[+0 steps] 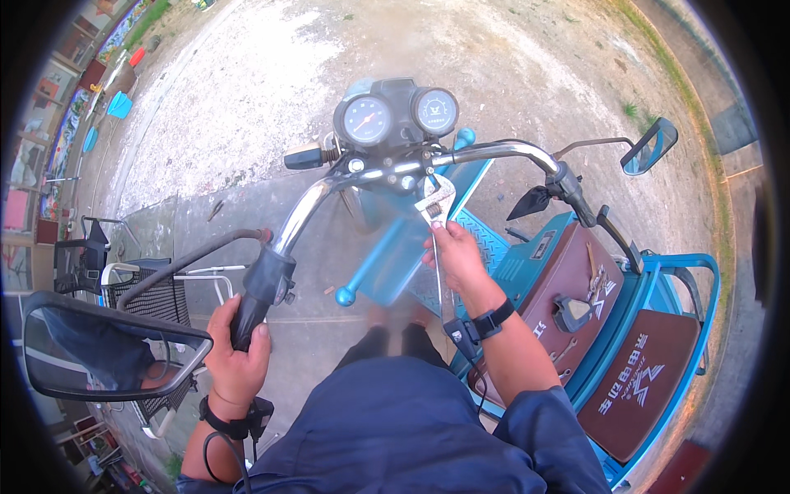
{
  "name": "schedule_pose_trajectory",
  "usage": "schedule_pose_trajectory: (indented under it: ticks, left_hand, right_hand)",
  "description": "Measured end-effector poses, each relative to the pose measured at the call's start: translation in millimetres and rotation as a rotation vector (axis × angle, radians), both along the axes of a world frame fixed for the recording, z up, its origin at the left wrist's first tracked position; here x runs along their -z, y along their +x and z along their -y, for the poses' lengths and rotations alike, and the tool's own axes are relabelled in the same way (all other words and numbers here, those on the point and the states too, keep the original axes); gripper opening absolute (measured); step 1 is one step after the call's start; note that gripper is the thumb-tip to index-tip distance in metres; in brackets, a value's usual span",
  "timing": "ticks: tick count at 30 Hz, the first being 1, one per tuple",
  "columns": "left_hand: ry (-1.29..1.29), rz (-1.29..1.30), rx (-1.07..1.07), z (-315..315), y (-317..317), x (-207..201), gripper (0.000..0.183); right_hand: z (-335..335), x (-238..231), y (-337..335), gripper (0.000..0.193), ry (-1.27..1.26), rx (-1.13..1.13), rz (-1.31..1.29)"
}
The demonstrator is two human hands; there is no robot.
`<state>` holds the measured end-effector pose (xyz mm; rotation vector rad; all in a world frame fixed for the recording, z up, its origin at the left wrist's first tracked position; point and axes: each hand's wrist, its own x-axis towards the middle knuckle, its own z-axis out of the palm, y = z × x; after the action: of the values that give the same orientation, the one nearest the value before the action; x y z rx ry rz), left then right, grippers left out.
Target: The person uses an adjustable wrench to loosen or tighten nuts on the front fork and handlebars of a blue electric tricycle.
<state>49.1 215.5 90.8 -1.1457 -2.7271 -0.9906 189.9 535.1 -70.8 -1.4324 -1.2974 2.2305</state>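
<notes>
My left hand (236, 354) is wrapped round the black handlebar grip (246, 319) of a blue vehicle, its thumb lying along the grip. In my right hand (461, 260) is a silver adjustable wrench (439, 198), its handle pointing back toward me. The wrench's jaws reach the middle of the chrome handlebar (309, 207), just below the bolts of the clamp (402, 167). Whether the jaws sit on a nut is too hidden to tell. Two round gauges, a left one (364, 121) and a right one (434, 112), stand just beyond the clamp.
A brown seat (527, 305) at right carries open-end wrenches (565, 354) and a dark-and-beige object (571, 314). Behind it is a brown backrest (638, 383) in a blue frame. Mirrors stick out at left (107, 346) and right (649, 146). Chairs (148, 284) stand at left.
</notes>
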Motion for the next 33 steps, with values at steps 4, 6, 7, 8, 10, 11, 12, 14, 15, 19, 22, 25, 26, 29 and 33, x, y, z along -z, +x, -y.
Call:
schedule_pose_trajectory:
  ticks: [4,6,7,8,10,11,12,14,15,19,22,25,26,29,33]
  left_hand:
    - [-0.017,0.021,-0.002,0.1,0.5,-2.3,0.047]
    - [0.003,0.025,0.001,-1.5,-0.4,-2.9,0.047]
    - [-0.005,0.011,0.010,-2.3,-0.8,-4.3,0.047]
    - [-0.013,-0.004,0.019,-3.1,-1.2,-5.6,0.047]
    - [-0.006,0.026,0.017,-3.3,-1.2,-6.4,0.047]
    - [0.002,0.054,0.014,-2.9,-1.1,-6.5,0.048]
    - [0.001,0.056,0.015,-2.2,-1.5,-5.8,0.048]
    - [-0.006,0.030,0.031,-0.6,-2.6,-4.0,0.048]
    - [-0.008,0.030,0.030,0.1,-3.0,-3.9,0.048]
    - [0.000,-0.011,0.035,2.0,-4.2,-0.3,0.051]
    - [0.003,-0.005,0.027,0.4,-3.9,-0.7,0.051]
    - [0.003,-0.001,0.027,-0.7,-3.6,-2.2,0.050]
    - [0.008,0.010,0.029,-0.9,-3.6,-2.6,0.050]
    - [-0.006,-0.001,0.035,-0.8,-4.1,-4.0,0.050]
    - [-0.014,0.004,0.031,-1.3,-3.2,-4.2,0.050]
  right_hand:
    - [-2.9,1.2,-3.7,0.031,-0.026,0.012,-0.009]
    - [-4.2,-1.3,-4.6,0.032,-0.029,0.018,-0.014]
    - [-4.7,-1.8,-4.8,0.032,-0.031,0.024,-0.018]
    - [-5.4,-0.1,-5.3,0.032,-0.033,0.024,-0.018]
    - [-8.7,2.8,-5.6,0.033,-0.044,-0.002,-0.023]
    - [-10.2,3.0,-5.8,0.033,-0.045,-0.001,-0.022]
    - [-10.9,3.1,-6.6,0.033,-0.054,0.001,-0.025]
    - [-11.4,1.1,-8.4,0.034,-0.064,0.004,-0.028]
    - [-11.1,-2.4,-10.1,0.028,-0.078,0.018,-0.030]
    - [-8.1,0.0,-11.8,0.025,-0.099,0.050,-0.036]
    - [-3.8,1.7,-13.3,0.025,-0.118,0.070,-0.052]
    - [-4.3,6.2,-13.5,0.025,-0.118,0.058,-0.059]
    - [-5.0,5.8,-12.5,0.025,-0.118,0.060,-0.059]
    - [-8.3,0.3,-10.4,0.024,-0.131,0.049,-0.042]
    - [-15.0,-7.6,-9.6,0.027,-0.092,-0.023,-0.071]
